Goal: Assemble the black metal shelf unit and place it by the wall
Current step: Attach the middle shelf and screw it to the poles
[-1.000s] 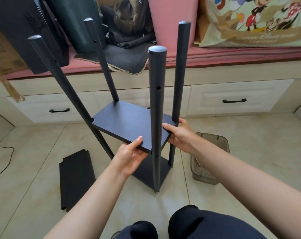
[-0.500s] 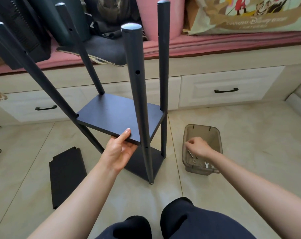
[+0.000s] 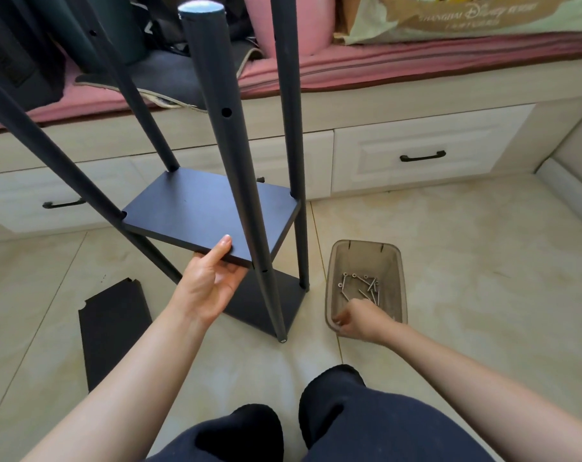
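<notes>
Fingers [image 3: 224, 243] gripping shelf [image 3: 196, 211] edge, beside post [image 3: 236, 181]

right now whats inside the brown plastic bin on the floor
A loose cluster of metal screws lies in the bin. The right hand reaches into its near end, covering whatever sits beneath it.

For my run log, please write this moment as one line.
step: fetch screw | left hand: holds shelf edge | right hand: in tray, fingers at screws | spare panel: on floor

Open floor [image 3: 483, 278] lies right of the tray [image 3: 396, 261]; the near post [image 3: 229, 161] seemingly crowds the shelf's [image 3: 196, 211] front.
</notes>
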`<action>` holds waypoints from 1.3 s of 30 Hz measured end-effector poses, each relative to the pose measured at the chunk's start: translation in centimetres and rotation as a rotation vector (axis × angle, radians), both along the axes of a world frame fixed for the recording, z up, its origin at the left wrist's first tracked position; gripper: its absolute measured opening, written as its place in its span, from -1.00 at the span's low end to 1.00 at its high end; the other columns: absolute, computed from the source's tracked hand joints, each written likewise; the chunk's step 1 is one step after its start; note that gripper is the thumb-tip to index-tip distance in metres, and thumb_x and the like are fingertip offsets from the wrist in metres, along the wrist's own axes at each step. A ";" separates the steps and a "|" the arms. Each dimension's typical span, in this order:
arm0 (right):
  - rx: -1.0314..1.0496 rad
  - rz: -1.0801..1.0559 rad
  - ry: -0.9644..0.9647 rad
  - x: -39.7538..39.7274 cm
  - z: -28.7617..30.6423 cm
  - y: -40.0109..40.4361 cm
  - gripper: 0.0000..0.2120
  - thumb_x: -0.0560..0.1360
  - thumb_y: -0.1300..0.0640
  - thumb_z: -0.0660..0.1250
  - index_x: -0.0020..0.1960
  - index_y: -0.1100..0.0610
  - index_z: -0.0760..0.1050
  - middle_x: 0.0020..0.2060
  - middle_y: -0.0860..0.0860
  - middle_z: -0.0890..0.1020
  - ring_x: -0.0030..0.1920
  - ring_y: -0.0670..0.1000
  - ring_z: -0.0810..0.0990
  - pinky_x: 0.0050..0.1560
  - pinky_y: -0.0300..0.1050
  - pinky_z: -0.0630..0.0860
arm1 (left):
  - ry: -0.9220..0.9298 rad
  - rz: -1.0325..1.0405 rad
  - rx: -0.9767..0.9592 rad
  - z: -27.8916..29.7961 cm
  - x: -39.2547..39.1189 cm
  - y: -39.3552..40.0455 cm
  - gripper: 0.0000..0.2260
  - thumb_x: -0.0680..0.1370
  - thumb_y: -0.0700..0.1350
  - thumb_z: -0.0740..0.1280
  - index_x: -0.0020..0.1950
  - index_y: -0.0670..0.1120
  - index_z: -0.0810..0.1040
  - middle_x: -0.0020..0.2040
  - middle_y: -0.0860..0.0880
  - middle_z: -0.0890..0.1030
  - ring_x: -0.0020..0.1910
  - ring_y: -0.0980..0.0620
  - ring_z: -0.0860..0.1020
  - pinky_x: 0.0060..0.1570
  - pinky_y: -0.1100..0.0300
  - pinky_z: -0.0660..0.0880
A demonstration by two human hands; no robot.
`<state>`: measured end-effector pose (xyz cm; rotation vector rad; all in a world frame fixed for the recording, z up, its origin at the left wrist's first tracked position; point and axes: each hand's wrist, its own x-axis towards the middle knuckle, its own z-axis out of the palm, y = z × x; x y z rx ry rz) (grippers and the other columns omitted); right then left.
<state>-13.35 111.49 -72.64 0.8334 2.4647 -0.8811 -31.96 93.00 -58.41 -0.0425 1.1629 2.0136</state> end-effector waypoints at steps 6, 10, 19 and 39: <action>-0.161 0.080 0.021 0.3 -0.9 -1.1 -0.77 0.51 0.12 0.39 0.12 0.17 0.67 0.13 0.04 0.69 0.19 0.00 0.62 0.27 -0.08 0.52 | 0.006 0.009 0.003 0.3 0.3 0.0 -0.63 0.65 -0.23 0.26 0.47 -0.18 0.43 0.31 -0.18 0.61 0.23 -0.14 0.64 0.10 -0.05 0.63; -0.199 -0.004 0.047 -0.2 -0.9 0.0 -0.77 0.54 0.11 0.40 0.16 0.12 0.65 0.11 0.00 0.69 0.09 -0.03 0.63 0.19 -0.16 0.53 | -0.006 0.014 -0.015 0.4 0.6 -0.1 -0.65 0.65 -0.20 0.27 0.44 -0.22 0.44 0.36 -0.19 0.57 0.24 -0.13 0.63 0.10 -0.02 0.64; -0.119 -0.293 -0.006 -2.7 -5.7 2.6 -0.78 0.58 0.17 0.34 0.15 0.28 0.57 0.07 0.18 0.66 -0.01 0.09 0.65 0.02 -0.08 0.57 | -0.041 0.033 -0.003 -0.2 0.6 0.0 -0.61 0.60 -0.18 0.33 0.44 -0.20 0.48 0.33 -0.14 0.60 0.22 -0.07 0.65 0.12 0.04 0.63; 0.136 -0.079 -0.160 -4.9 -9.9 1.7 -0.74 0.56 0.21 0.26 0.23 0.22 0.51 0.16 0.18 0.58 0.12 0.20 0.59 0.02 -0.01 0.54 | -0.035 -0.006 0.067 -1.3 1.0 0.2 -0.91 0.57 -0.13 0.35 -0.03 -0.12 0.62 -0.08 -0.05 0.65 0.00 0.00 0.70 -0.03 0.11 0.64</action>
